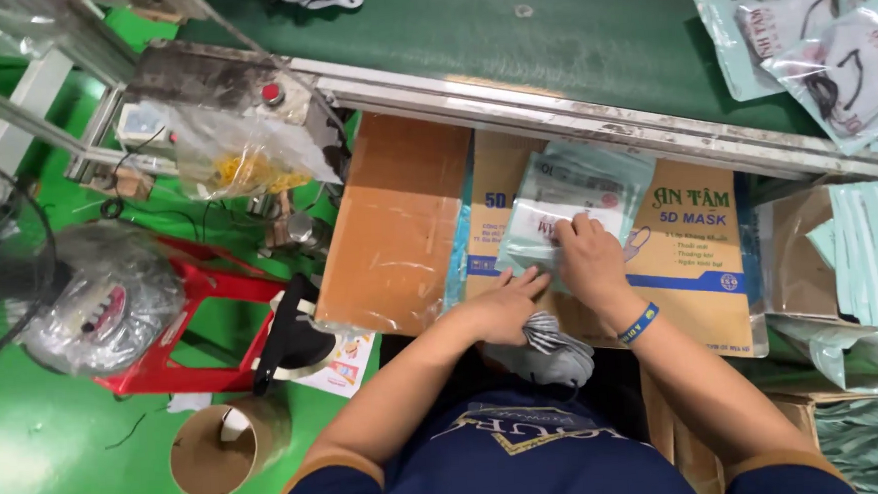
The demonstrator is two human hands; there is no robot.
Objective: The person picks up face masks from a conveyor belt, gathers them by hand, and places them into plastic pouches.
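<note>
Seen from the head camera: right hand (pixel 588 259) pinching the lower edge of a pale green mask pouch (pixel 577 202), fingers closed on it, wristband (pixel 639 324) on the wrist. Left hand (pixel 507 304) flat and open, just beside the pouch at its lower left corner, over grey striped masks (pixel 553 349). Pouch lying on a brown printed carton (pixel 695 254), just below the green conveyor belt (pixel 548 41). More filled pouches (pixel 829 51) up on the belt, well right of the carton.

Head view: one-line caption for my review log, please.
Both hands, left hand and right hand, press a pale green mask pouch against a cardboard box beside a green conveyor belt.
</note>
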